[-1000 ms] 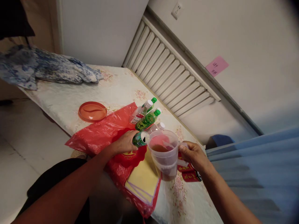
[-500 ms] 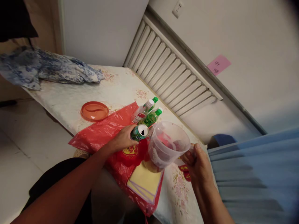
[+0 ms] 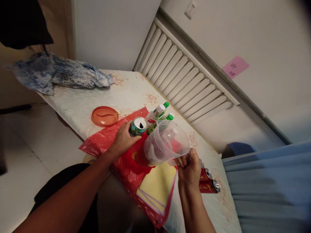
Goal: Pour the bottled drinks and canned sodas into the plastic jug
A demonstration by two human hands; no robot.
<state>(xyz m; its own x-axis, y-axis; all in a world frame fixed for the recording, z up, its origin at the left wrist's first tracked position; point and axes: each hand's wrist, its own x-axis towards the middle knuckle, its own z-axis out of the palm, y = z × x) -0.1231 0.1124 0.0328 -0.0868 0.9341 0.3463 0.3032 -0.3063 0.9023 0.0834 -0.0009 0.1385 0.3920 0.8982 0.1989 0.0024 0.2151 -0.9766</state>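
My left hand [image 3: 124,137] is closed around an opened green drink can [image 3: 138,127], whose silver top faces up toward me. By its handle, my right hand [image 3: 190,165] grips a clear plastic measuring jug [image 3: 157,145], tilted with its rim toward the upper right. Jug and can are close together above a red plastic bag [image 3: 104,140]. Below the jug, a red thing with gold print [image 3: 134,157] and folded yellow cloths [image 3: 155,186] lie on the bag. Behind the jug stand several plastic bottles with green and white caps [image 3: 159,109], partly hidden.
An orange oval dish [image 3: 105,116] sits on the flowered tablecloth [image 3: 131,87]. Red cans [image 3: 209,186] lie on their sides right of my right hand. A blue patterned cloth [image 3: 73,72] is at the far end. A radiator [image 3: 184,77] and blue curtain [image 3: 272,181] border the right.
My right hand has moved the jug leftward, nearer the can, uncovering the red cans. My left hand has raised the can and turned it more upright. The view has shifted slightly.
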